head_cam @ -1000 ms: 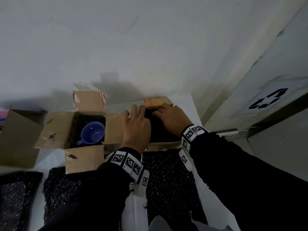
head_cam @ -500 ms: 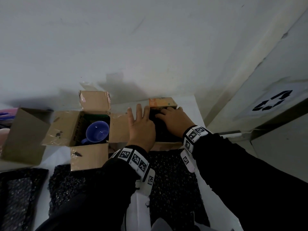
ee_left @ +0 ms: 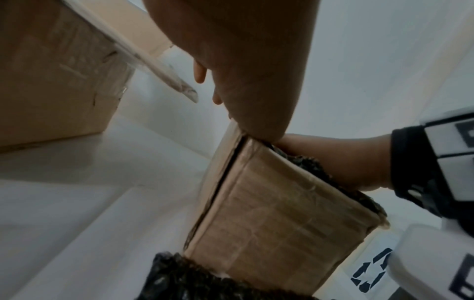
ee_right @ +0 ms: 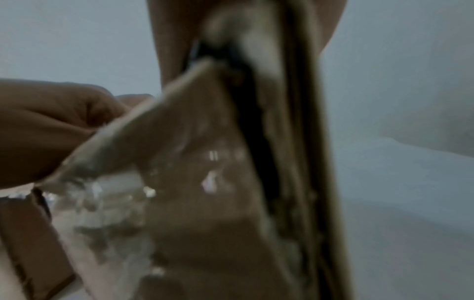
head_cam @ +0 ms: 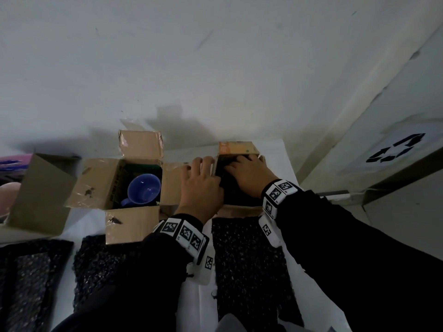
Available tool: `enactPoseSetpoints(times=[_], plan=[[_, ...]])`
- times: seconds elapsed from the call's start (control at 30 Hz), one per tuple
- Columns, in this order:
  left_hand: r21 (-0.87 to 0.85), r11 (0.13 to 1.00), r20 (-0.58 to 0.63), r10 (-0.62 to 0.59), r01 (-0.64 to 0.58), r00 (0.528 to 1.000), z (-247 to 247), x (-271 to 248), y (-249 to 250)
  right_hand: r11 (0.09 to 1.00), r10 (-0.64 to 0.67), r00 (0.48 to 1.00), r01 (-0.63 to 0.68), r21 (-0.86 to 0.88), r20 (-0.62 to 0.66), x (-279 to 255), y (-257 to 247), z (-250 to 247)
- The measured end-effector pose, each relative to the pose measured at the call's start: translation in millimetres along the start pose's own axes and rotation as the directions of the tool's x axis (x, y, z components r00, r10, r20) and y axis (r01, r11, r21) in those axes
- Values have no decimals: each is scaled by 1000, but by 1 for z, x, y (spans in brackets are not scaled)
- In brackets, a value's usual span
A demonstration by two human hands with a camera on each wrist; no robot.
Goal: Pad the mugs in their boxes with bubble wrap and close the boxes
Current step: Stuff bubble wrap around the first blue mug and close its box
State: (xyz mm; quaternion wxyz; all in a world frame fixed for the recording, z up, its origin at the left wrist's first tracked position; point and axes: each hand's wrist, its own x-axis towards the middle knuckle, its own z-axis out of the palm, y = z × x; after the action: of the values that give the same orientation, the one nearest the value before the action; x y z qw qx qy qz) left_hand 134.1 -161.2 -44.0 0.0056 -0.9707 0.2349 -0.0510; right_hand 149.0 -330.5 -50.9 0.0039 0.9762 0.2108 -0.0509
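Observation:
A small cardboard box [head_cam: 239, 149] stands at the back right of the table, stuffed with black bubble wrap [head_cam: 230, 192]. My right hand [head_cam: 249, 176] lies on the wrap, its fingers pressing it down into the box. My left hand [head_cam: 201, 185] is at the box's left side, fingers curled over the left flap [ee_right: 164, 130]. The left wrist view shows the box wall [ee_left: 277, 223] with wrap bulging over its rim. Whatever is under the wrap is hidden. To the left, a second box [head_cam: 134, 224] stands open with a blue mug [head_cam: 143, 190] in it, unpadded.
Black bubble wrap sheets lie at the front: one below the right box [head_cam: 251, 259], one below the mug box [head_cam: 100, 264], one at far left [head_cam: 28, 271]. A third box [head_cam: 40, 192] stands open at the left. The wall is close behind, and a recycling-marked bin [head_cam: 395, 149] is to the right.
My left hand's fingers, spread flat on the flap before, have drawn together and curled at its edge. My right hand stays pressing the wrap in the box.

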Motion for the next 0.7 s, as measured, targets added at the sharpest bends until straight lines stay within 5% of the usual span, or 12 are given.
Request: enactPoseSetpoints(times=[0.13, 0.23, 0.47, 0.57, 0.7], plan=[[-36, 998, -51, 49, -51, 998, 7, -6, -6, 948, 119, 987, -80, 307, -111, -12, 5, -5], [-72, 997, -88, 23, -29, 996, 14, -13, -6, 959, 164, 972, -118, 258, -169, -20, 7, -6], [-47, 996, -37, 72, -74, 997, 7, -8, -8, 991, 127, 992, -125, 54, -19, -15, 11, 5], [-103, 991, -146, 69, -85, 987, 3, -10, -12, 988, 99, 995, -100, 121, 12, -10, 14, -2], [-215, 880, -272, 363, -425, 891, 2, -18, -13, 894, 198, 970, -120, 431, -142, -32, 17, -8]])
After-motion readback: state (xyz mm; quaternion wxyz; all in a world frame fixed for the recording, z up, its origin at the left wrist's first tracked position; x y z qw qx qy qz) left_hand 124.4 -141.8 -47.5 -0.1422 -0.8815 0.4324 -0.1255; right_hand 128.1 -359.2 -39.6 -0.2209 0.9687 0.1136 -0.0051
